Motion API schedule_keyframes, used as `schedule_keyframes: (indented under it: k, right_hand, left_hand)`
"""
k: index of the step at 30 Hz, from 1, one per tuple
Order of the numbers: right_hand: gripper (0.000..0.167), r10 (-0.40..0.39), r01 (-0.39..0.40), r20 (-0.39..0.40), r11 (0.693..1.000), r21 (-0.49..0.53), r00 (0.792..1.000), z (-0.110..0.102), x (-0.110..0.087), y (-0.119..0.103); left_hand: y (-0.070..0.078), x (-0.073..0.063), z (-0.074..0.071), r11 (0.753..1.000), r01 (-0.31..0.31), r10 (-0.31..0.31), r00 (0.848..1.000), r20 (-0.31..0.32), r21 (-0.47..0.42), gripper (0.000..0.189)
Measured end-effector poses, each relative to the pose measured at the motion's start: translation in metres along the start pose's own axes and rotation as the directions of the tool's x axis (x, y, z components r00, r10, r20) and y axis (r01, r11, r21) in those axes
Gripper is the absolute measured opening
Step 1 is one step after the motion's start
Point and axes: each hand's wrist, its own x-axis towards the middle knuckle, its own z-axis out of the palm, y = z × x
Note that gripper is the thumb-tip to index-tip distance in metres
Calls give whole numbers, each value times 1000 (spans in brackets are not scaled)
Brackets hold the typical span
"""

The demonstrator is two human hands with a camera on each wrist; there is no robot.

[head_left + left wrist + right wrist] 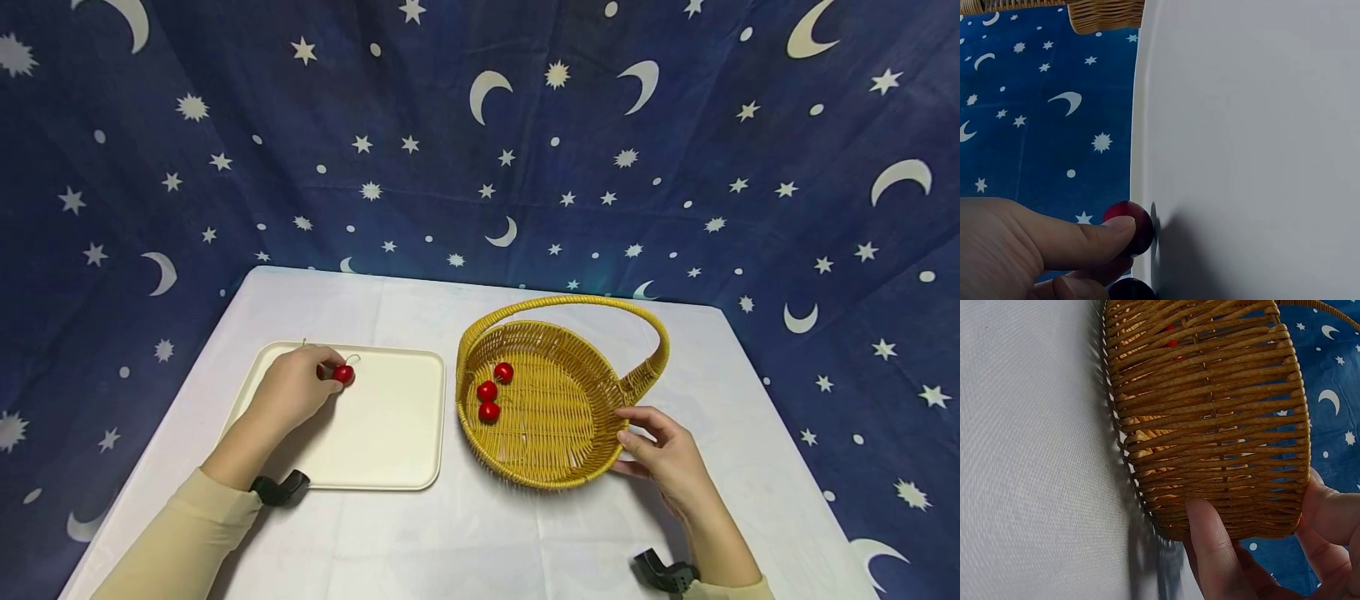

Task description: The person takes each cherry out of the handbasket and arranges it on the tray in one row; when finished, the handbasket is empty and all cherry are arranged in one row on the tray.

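Two hands are engaged at once. We pinch one red cherry [344, 374] between the thumb and fingertips of the left hand [292, 387], over the left half of the cream tray [390, 417]. With the right hand [671, 454] we grip the near right side of the yellow wicker basket [555, 421], digits on both sides of its rim. Three loose cherries [489, 412] lie in the left part of the basket.

We judge the step in hand to be securing the pinched cherry. We cannot tell whether it has fully left the tray. For a clean hold, we should:

1. Set the thumb and fingertip on opposite sides of the cherry. The skin looks smooth and glossy, so an off-centre pinch may let it roll out.
2. Apply light, even pressure.
3. Raise it straight up before any sideways travel. A second cherry [321, 372] sits just beside it, partly hidden by our fingers, and a low sweep could knock it.
4. Hold the basket steady, since a tug on the rim could set the loose cherries rolling.

Pose: our left forearm enters from the lower left, back of the hand upward, fingers reaching rightward. Our right forearm rises from the lower right, fingers directed leftward to the rim, clear of the arched handle [570, 301].
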Motion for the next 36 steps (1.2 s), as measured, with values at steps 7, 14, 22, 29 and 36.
schedule_keyframes:
  k: [7, 14, 22, 29, 36]
  right_hand:
    - [42, 4, -4, 2, 1000, -9, 1000, -1, 0, -1]
    - [43, -7, 7, -24, 1000, -6, 1000, -1, -3, 0]
    - [43, -6, 6, -24, 1000, -2, 1000, 3, -2, -2]
    - [42, -4, 3, -25, 1000, -1, 1000, 2, -2, -1]
    - [42, -1, 1, -22, 1000, 5, 1000, 3, -3, -4]
  left_hand:
    - [22, -13, -7, 998, -48, 50, 997, -63, 32, 36]
    - [84, -33, -3, 971, -237, 237, 967, -90, 17, 31]
    - [147, -46, 7, 919, -371, 370, 928, -31, -135, 34]
    - [180, -37, 28, 886, -363, 409, 904, 120, -288, 36]
    - [195, -33, 51, 930, -289, 339, 912, 232, -226, 46]
